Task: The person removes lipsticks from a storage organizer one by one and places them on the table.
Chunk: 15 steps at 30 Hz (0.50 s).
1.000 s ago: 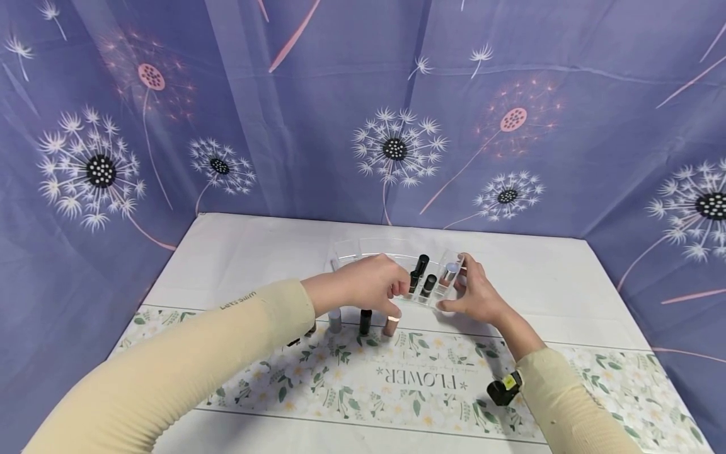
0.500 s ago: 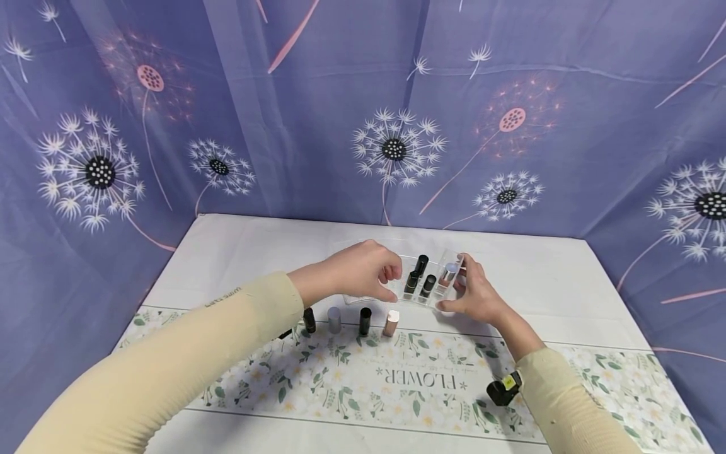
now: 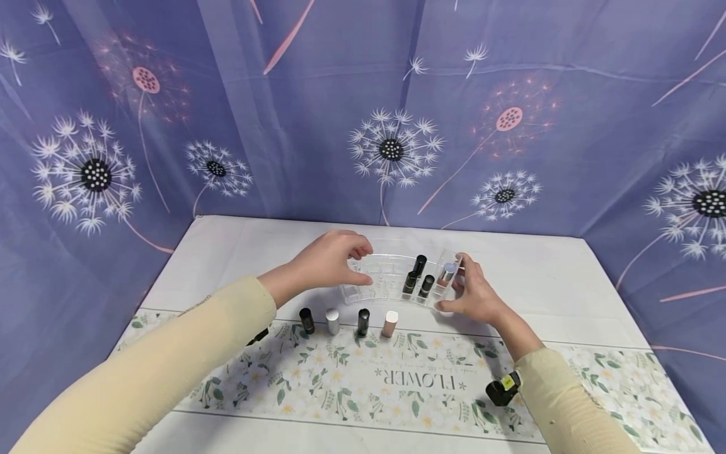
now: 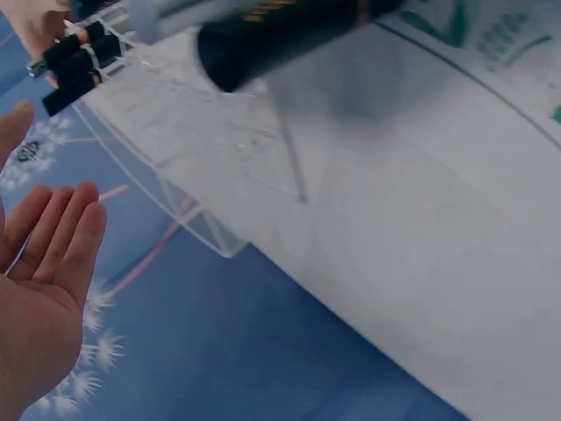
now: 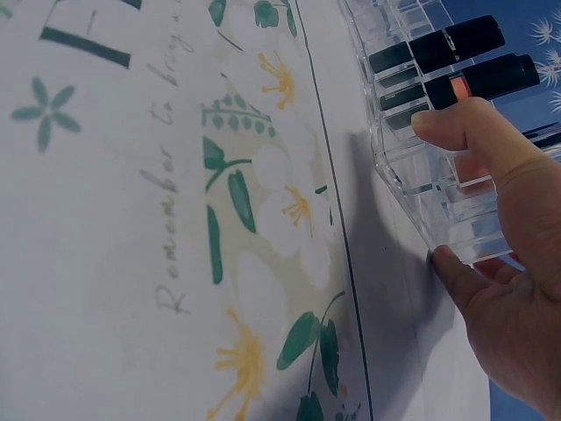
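The step in hand looks like a pause between placements, judged to be part of filling a clear curved organizer [image 3: 382, 277] with lipstick-like tubes. The organizer lies toward the back of the white table [image 3: 238, 252], and the person's right hand [image 3: 476, 291] grips its right end between thumb and fingers. The left hand [image 3: 328, 263] is near the organizer's left end, fingers loosely extended and thumb apart, holding nothing. Three black tubes [image 3: 426, 286] and one tube with a pale bluish cap [image 3: 447, 275] sit in the organizer's right part. In front, well apart from one another, stand a black tube [image 3: 307, 320], a silver one [image 3: 332, 321], another black one [image 3: 363, 322] and a rose-toned one [image 3: 389, 323]. The next move would probably call for the left hand to come down to this row and pinch one tube, while the right hand steadies the organizer. As for writing, the printed band [image 3: 334, 394] across the table carries the word "FLOWER", upside down from the wearer's side; the right wrist view shows script beginning "Remember to bring", its end cut off. Gold lettering on a dark tube in the left wrist view is too blurred to read, the left sleeve's [image 3: 187, 353] print is too slanted, and no brand can be made out.
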Motion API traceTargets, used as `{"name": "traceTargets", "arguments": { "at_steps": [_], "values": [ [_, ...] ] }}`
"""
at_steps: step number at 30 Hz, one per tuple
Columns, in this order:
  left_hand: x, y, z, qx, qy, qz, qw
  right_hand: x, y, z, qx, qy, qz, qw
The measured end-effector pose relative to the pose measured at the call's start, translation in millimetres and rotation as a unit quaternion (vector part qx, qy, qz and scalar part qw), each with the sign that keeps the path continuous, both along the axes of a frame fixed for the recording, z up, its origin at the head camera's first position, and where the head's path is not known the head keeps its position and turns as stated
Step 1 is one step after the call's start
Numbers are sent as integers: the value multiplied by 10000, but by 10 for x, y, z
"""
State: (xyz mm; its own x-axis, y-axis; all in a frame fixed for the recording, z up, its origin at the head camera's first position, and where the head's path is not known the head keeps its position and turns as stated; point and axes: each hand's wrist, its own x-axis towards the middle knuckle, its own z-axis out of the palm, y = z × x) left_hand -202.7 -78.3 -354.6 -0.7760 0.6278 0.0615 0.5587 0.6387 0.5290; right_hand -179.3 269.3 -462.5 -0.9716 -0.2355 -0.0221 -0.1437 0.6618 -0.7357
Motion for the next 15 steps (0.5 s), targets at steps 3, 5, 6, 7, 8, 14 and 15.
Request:
{"name": "traceTargets", "arguments": {
  "at_steps": [3, 5, 6, 7, 8, 14, 15],
  "values": [
    [-24, -107, -60, 48, -41, 191, 9998, -1, -12, 15, 13, 20, 15, 10000],
    [-47, -171, -89, 14, -88, 289, 9995, 1, -18, 27, 25, 13, 5, 10000],
    [-59, -202, -102, -4, -116, 344, 9993, 3, -20, 32, 42, 16, 0, 10000],
    [-70, -231, -111, -27, -134, 392, 9991, 4, -20, 36, 49, 9, -4, 10000],
    [-82, -258, -123, -47, -159, 445, 9989, 5, -21, 40, 51, 1, -10, 10000],
    [-134, -381, -198, -235, -386, 729, 9963, 9, -9, 29, 99, -20, -42, 9999],
    [-146, -393, -211, -283, -437, 779, 9956, 10, -7, 28, 104, -15, -45, 9999]
  ]
}}
